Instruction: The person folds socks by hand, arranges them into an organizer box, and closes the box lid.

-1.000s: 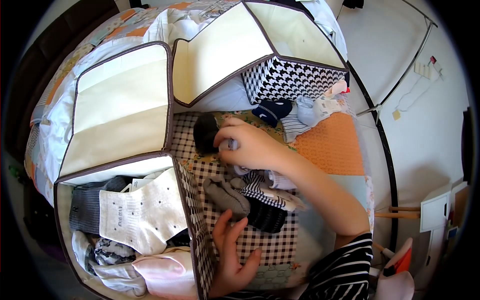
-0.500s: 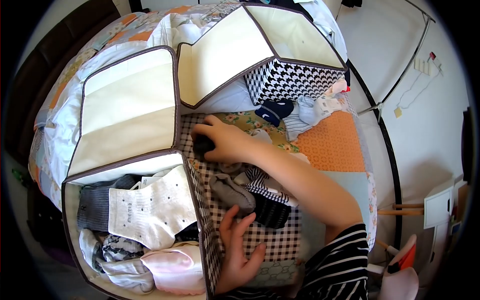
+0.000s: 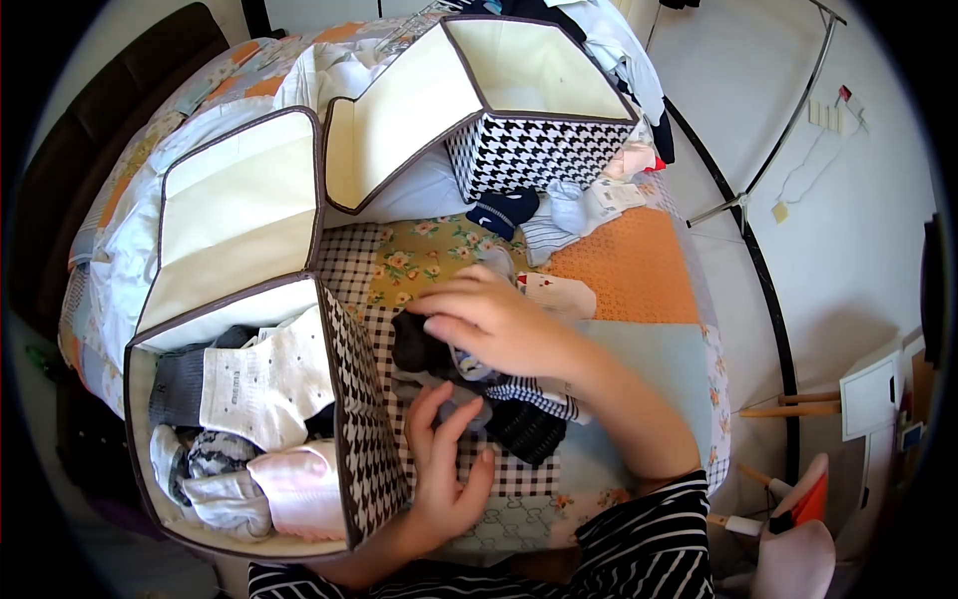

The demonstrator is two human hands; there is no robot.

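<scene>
Pressing lightly is probably suiting the black sock (image 3: 413, 345) beside the filled box (image 3: 363, 429); right hand (image 3: 499, 317) overlapping, grip unclear; left hand (image 3: 442, 485) spreading loose fingers.

Right hand (image 3: 491, 317) (palm down) beyond left (image 3: 441, 491)

Black fabric sleeves (image 3: 647, 534), narrowly white-striped, loose

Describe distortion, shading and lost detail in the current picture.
Head view: strong fisheye, black corners and a bowed bed edge; head view: soft shading across the nearer cream lid; head view: the black bundle at the right hand shows little texture.
</scene>
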